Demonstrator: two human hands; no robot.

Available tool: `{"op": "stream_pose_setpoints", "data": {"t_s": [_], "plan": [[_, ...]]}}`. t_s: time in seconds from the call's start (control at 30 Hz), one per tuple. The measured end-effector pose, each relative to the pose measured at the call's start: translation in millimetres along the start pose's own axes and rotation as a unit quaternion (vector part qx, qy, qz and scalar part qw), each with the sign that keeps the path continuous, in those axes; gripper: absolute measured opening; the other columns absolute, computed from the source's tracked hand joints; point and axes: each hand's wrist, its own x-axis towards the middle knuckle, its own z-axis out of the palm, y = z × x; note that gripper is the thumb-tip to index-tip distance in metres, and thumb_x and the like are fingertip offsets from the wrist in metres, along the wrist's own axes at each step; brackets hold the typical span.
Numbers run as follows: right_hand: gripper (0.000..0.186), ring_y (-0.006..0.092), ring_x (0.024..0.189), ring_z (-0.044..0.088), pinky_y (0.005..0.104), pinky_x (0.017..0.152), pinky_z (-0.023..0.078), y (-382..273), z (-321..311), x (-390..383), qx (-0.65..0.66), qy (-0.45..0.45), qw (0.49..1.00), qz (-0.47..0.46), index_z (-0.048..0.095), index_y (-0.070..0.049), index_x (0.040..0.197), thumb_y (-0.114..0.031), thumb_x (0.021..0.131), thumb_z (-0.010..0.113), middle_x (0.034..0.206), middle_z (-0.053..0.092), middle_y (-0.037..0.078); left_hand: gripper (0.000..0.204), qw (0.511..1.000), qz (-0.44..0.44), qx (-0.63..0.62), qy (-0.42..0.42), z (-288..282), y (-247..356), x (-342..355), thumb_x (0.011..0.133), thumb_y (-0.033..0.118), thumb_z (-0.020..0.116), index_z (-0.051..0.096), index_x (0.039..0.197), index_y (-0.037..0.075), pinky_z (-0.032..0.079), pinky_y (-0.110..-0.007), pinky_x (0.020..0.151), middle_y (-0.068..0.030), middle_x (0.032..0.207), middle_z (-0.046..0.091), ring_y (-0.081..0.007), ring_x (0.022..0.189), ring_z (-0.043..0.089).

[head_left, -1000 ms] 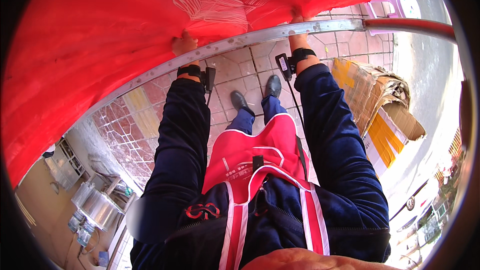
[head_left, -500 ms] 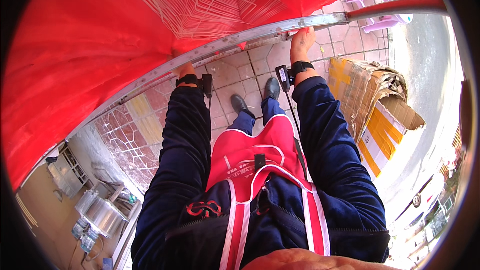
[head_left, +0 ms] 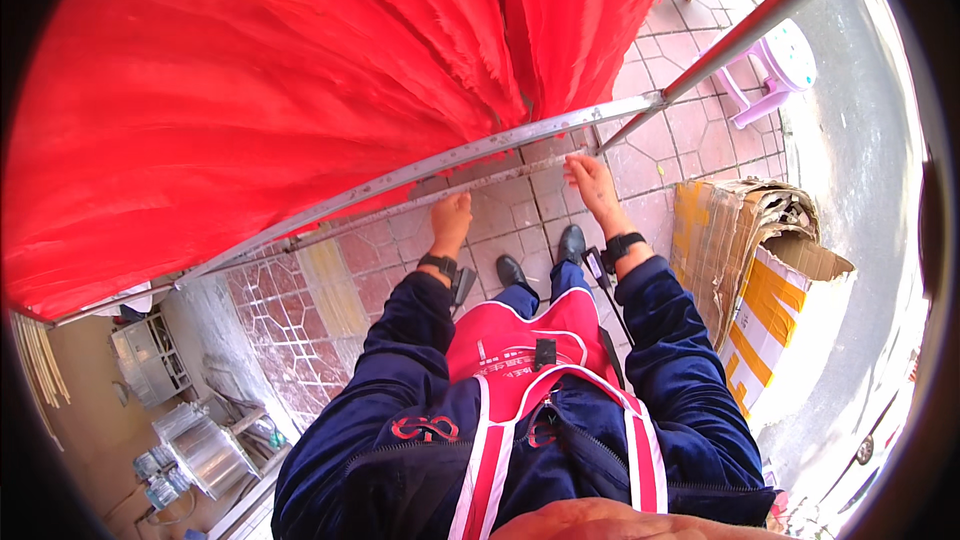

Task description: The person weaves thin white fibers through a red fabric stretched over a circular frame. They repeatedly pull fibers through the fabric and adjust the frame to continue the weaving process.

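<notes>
A glossy red cloth canopy point(head_left: 300, 90) fills the upper left of the frame, its sheen broken by folds. Below it runs a dull grey metal bar point(head_left: 440, 168), scuffed and spotted. At right lies torn matt brown cardboard point(head_left: 740, 240), and at upper right a smooth lilac plastic stool point(head_left: 775, 70). The paving tiles point(head_left: 690, 130) look rough.

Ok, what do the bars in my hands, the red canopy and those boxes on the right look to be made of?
Bars: probably bare metal tube, grey and dull, scuffed, with a slight sheen. Left hand and right hand are on them. Canopy: likely thin woven or coated fabric, glossy red, light glows through it and it gathers in folds. Boxes: corrugated cardboard, brown with yellow print, with torn, crumpled flaps.
</notes>
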Motion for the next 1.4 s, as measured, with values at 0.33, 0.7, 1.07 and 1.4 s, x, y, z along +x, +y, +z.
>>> {"op": "stream_pose_setpoints", "data": {"t_s": [0.33,0.7,1.07,1.4], "plan": [[0.026,0.0122,0.087,0.066,0.0258,0.076,0.052,-174,9,-79,0.119,0.008,0.991,-0.061,0.066,0.000,0.116,-0.017,0.099,0.056,0.100,0.071,0.006,0.027,0.986,0.081,-0.143,-0.037,-96,138,-78,0.093,0.026,0.065,0.070,0.098,0.000,0.051,-0.027,0.059,-0.0080,0.074,0.070,-0.0136,0.066,0.069],[0.018,0.0094,0.091,0.063,0.0249,0.082,0.050,-366,56,-130,0.183,-0.012,0.945,-0.271,0.068,0.001,0.109,-0.008,0.095,0.063,0.096,0.071,0.006,0.026,0.918,0.288,-0.244,0.118,-254,297,-124,0.097,0.023,0.064,0.069,0.103,-0.002,0.054,-0.023,0.063,-0.0047,0.088,0.071,-0.0099,0.070,0.066],[0.023,0.0120,0.089,0.062,0.0234,0.079,0.049,-500,60,-134,0.061,0.020,0.874,-0.481,0.066,-0.001,0.117,-0.005,0.094,0.063,0.105,0.064,0.007,0.027,0.815,0.433,-0.134,0.361,-311,422,-154,0.084,0.024,0.077,0.067,0.097,0.002,0.051,-0.031,0.059,-0.0093,0.087,0.067,-0.0181,0.064,0.064],[0.045,0.0170,0.075,0.063,0.0293,0.071,0.052,-562,71,-114,-0.059,0.098,0.840,-0.530,0.059,-0.003,0.127,-0.015,0.086,0.073,0.104,0.065,0.013,0.018,0.755,0.468,-0.053,0.457,-327,443,-117,0.088,0.020,0.070,0.063,0.089,0.004,0.050,-0.042,0.061,-0.0120,0.082,0.062,-0.0337,0.073,0.064]]}}
